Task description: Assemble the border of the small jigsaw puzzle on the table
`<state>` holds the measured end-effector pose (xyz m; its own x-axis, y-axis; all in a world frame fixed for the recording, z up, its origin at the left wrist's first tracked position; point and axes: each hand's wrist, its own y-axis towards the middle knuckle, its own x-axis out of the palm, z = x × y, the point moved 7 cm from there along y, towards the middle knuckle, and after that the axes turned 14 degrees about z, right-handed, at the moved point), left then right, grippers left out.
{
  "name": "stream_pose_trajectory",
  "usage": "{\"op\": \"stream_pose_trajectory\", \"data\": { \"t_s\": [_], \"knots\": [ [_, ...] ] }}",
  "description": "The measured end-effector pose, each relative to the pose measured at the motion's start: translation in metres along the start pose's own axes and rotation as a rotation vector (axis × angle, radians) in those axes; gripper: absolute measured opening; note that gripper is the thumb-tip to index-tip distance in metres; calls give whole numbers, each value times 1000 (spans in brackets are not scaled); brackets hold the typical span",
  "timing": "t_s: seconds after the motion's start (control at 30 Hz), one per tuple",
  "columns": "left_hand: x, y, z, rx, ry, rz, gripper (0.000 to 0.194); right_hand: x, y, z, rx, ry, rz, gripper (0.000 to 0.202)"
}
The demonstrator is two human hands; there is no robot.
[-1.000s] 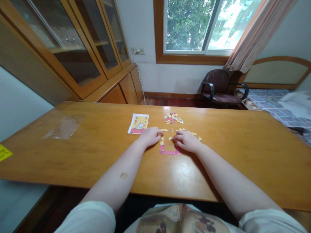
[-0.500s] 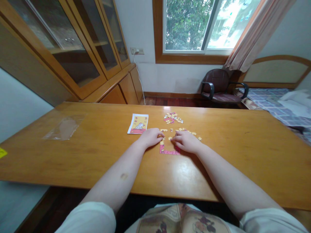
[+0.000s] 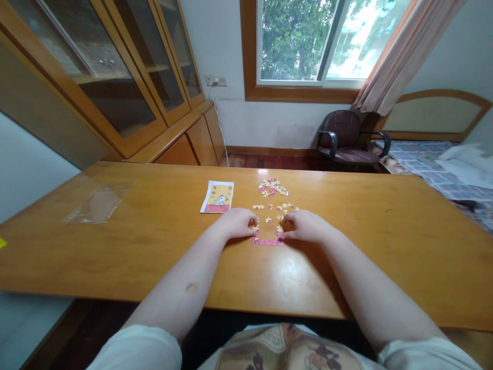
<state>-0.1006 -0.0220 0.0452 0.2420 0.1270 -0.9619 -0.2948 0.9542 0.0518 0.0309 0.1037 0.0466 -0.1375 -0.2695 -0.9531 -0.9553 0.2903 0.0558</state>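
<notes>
A partly joined jigsaw puzzle (image 3: 267, 241) lies flat on the table, a pink bottom row with yellow pieces up both sides. My left hand (image 3: 241, 223) is at its left side, thumb and forefinger apart and touching the edge pieces. At the right side, my right hand (image 3: 306, 226) rests with curled fingers, thumb by the pink corner, and a gap between thumb and forefinger. Inside the frame lies a loose yellow puzzle piece (image 3: 268, 220). Above it are a short joined yellow strip (image 3: 258, 207) and a small piece (image 3: 270, 207). More yellow pieces (image 3: 285, 207) lie beyond my right hand.
A pile of mixed puzzle pieces (image 3: 271, 187) sits farther back on the wooden table (image 3: 154, 246). The picture card (image 3: 217, 197) lies left of it, near my left hand. A clear plastic bag (image 3: 98, 203) is at the far left. An armchair (image 3: 342, 136) stands beyond the table.
My right hand has drawn back rightward from the loose piece in the middle to the puzzle's right side, uncovering that side. My left hand has shifted slightly down and left, its fingers parting.
</notes>
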Motion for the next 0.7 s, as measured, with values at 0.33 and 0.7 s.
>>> {"op": "stream_pose_trajectory", "data": {
  "t_s": [0.33,0.7],
  "knots": [
    [5,-2,4,4,-25,-62,24,9,-4,-19,-13,-59,-69,29],
    [7,-5,7,12,-22,-87,24,9,-9,-24,2,-102,-94,28]
  ]
}}
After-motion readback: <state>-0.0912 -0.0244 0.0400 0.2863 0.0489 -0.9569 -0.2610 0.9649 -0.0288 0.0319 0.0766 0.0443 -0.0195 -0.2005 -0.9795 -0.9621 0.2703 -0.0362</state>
